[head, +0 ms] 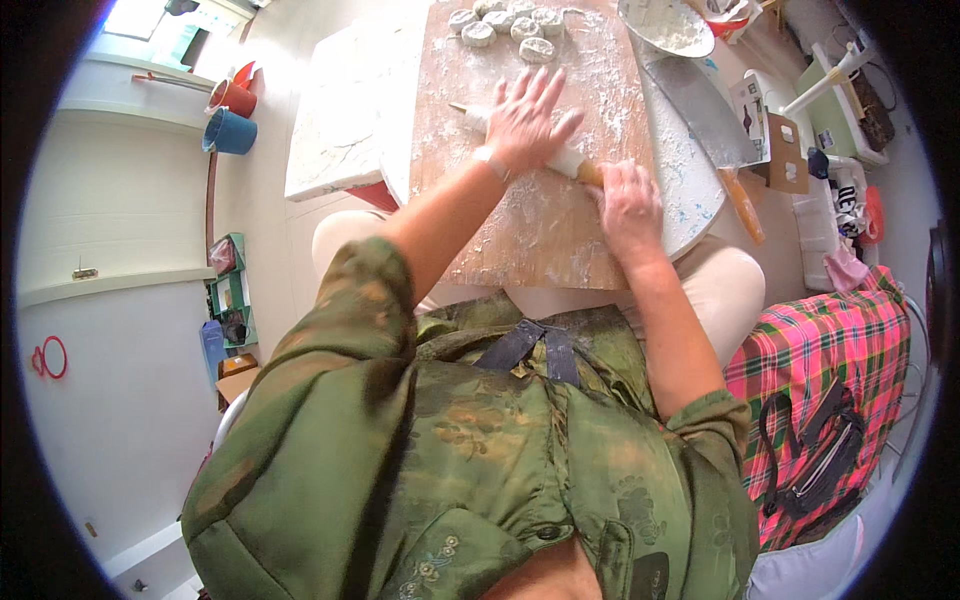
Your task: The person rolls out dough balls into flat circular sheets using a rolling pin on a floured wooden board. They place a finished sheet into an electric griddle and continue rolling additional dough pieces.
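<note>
A floured wooden board (pixel 525 232) lies before me. A rolling pin (pixel 591 173) lies slantwise across it, with what looks like white dough wrapped around its middle. My left hand (pixel 529 120) is spread with its palm over the wrapped middle. My right hand (pixel 630 206) has its fingers curled on the pin's bare right end. Several floured pieces of dough (pixel 537 50) sit in a group at the board's far edge, beyond my left hand.
Right of the board are a bowl of flour (pixel 667 28) and a large cleaver (pixel 705 112), its handle jutting past the round white table (pixel 694 217). A white slab (pixel 334 112) stands left. Blue (pixel 229 131) and red (pixel 233 97) buckets are farther left.
</note>
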`<state>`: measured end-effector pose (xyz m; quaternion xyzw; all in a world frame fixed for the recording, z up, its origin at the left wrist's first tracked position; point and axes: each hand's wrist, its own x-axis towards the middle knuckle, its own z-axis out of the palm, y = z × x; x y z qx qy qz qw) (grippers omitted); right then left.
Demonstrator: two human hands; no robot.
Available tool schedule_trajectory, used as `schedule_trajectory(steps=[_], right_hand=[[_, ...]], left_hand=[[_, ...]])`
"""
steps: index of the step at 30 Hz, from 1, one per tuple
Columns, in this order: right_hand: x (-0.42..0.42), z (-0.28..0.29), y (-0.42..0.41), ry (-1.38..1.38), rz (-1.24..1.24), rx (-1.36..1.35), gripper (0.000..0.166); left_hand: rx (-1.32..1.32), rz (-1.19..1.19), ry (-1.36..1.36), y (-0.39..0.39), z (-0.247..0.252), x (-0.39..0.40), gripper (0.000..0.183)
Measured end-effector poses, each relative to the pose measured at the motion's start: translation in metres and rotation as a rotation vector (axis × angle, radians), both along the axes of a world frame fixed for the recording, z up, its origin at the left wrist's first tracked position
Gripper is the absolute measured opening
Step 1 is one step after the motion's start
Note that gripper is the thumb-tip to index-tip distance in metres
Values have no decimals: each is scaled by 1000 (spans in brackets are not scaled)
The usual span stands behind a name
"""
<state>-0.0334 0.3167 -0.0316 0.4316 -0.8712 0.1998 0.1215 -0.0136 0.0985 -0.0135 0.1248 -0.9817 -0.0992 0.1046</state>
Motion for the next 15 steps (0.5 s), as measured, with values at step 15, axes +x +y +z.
schedule_trajectory(steps=[15], right_hand=[[-19,8,-12,62,125,57,27]], left_hand=[[176,274,-23,-78,-11,0,75]])
